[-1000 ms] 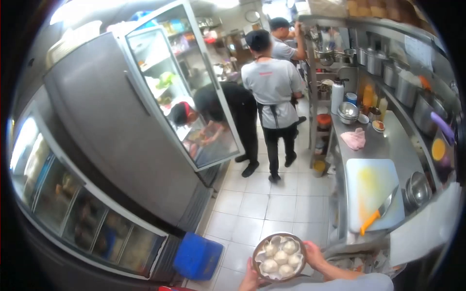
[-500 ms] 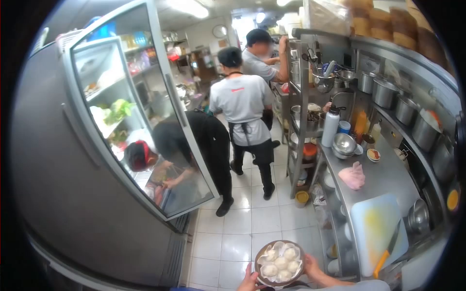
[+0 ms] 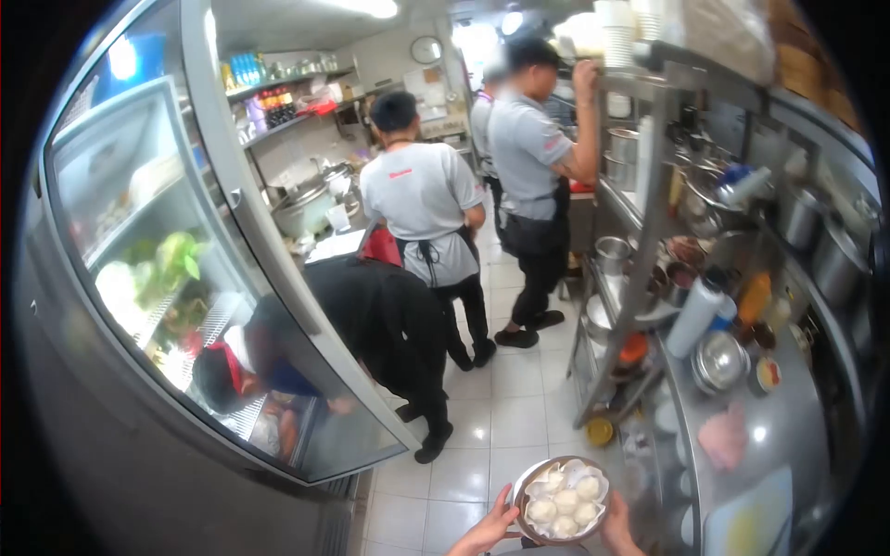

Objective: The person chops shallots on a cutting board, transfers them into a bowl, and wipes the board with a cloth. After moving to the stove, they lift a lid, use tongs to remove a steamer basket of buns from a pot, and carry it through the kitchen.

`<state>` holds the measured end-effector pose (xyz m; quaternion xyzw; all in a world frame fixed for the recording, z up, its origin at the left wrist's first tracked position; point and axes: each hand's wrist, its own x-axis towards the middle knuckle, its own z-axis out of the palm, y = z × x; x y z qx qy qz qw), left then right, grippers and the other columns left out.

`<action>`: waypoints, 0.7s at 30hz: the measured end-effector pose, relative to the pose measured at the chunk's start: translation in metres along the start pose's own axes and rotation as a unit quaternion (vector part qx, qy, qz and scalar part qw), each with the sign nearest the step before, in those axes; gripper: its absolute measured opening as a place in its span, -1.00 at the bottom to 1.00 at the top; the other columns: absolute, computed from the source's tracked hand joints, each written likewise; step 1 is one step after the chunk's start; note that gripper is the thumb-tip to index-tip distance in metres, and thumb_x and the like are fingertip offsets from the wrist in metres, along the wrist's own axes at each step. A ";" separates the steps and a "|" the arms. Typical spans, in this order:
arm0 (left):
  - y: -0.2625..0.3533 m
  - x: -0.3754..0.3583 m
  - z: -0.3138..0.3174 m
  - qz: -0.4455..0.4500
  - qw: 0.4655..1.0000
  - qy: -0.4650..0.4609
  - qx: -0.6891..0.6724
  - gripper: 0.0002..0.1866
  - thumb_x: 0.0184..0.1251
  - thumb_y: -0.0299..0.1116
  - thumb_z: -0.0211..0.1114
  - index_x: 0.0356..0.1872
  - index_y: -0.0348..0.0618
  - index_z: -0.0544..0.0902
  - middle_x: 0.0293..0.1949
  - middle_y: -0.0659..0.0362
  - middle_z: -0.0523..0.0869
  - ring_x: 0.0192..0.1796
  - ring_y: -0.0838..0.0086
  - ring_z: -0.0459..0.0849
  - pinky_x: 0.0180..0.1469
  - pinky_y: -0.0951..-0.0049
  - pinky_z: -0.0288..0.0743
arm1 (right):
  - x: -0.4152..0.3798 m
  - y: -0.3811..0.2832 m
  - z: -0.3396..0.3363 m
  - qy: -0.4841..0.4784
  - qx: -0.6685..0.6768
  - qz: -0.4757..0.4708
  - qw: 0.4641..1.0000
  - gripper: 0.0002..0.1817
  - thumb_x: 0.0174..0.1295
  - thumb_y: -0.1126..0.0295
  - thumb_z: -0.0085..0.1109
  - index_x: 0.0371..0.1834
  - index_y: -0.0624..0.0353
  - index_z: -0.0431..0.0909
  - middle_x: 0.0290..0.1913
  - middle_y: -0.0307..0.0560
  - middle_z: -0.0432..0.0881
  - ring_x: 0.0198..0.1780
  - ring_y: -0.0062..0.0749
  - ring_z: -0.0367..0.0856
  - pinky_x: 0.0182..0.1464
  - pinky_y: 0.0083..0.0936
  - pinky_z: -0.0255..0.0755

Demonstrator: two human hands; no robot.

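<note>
A round steamer basket (image 3: pixel 521 526) holding several white buns (image 3: pixel 564 500) on pale paper is at the bottom of the view, above the tiled floor. My left hand (image 3: pixel 496 524) grips its left rim, fingers along the side. On the right rim is my right hand (image 3: pixel 616 526), partly cut off by the frame's lower edge. The basket is level, with the buns facing up.
A person in black bends into the fridge behind its open glass door (image 3: pixel 315 324) at left. Two people in grey shirts stand ahead, another beyond. At right are a metal rack (image 3: pixel 640 241) and a steel counter (image 3: pixel 769 426) with bowls (image 3: pixel 720 360), a bottle (image 3: pixel 695 313) and a cutting board (image 3: pixel 751 519).
The view has moved forward and tilted. The basket in my hands sits slightly further right. The person by the rack now stands fully in view, and the fridge door appears larger.
</note>
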<state>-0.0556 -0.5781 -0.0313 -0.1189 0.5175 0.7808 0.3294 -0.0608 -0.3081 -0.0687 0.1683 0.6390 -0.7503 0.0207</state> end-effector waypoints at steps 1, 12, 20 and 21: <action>0.009 0.011 -0.009 0.010 1.000 0.003 -0.014 -0.14 0.53 -0.10 0.07 0.54 0.16 -0.38 0.44 -0.09 0.09 0.46 0.07 0.13 0.30 -0.09 0.40 | 0.015 0.003 0.006 0.012 0.030 0.027 0.999 -0.69 0.36 0.59 0.07 0.15 0.23 0.39 -0.04 0.00 0.67 -0.07 -0.35 0.68 -0.09 -0.44 0.63; 0.173 0.165 -0.114 0.076 0.995 0.045 -0.049 -0.06 0.47 -0.03 0.16 0.54 0.20 -0.39 0.51 -0.15 -0.17 0.52 0.10 0.01 0.33 -0.08 0.32 | 0.264 -0.066 0.152 -0.104 0.081 0.005 0.991 -0.72 0.38 0.55 0.03 0.14 0.28 0.45 0.08 -0.07 0.61 0.06 -0.43 0.59 0.14 -0.46 0.49; 0.291 0.257 -0.173 0.047 0.998 0.013 -0.040 -0.01 0.40 0.16 0.13 0.54 0.19 -0.39 0.54 -0.07 -0.17 0.56 0.08 -0.12 0.34 -0.11 0.30 | 0.393 -0.106 0.227 -0.107 0.066 0.056 0.990 -0.61 0.48 0.34 -0.10 0.29 0.29 0.36 0.21 0.03 0.54 0.13 -0.26 0.59 0.15 -0.36 0.52; 0.304 0.265 -0.177 0.052 0.998 0.012 -0.043 -0.01 0.39 0.19 0.13 0.54 0.20 -0.38 0.55 -0.05 -0.17 0.56 0.08 -0.10 0.34 -0.14 0.28 | 0.400 -0.105 0.233 -0.108 0.062 0.071 0.990 -0.61 0.48 0.34 -0.10 0.29 0.29 0.36 0.21 0.03 0.54 0.13 -0.26 0.59 0.15 -0.36 0.52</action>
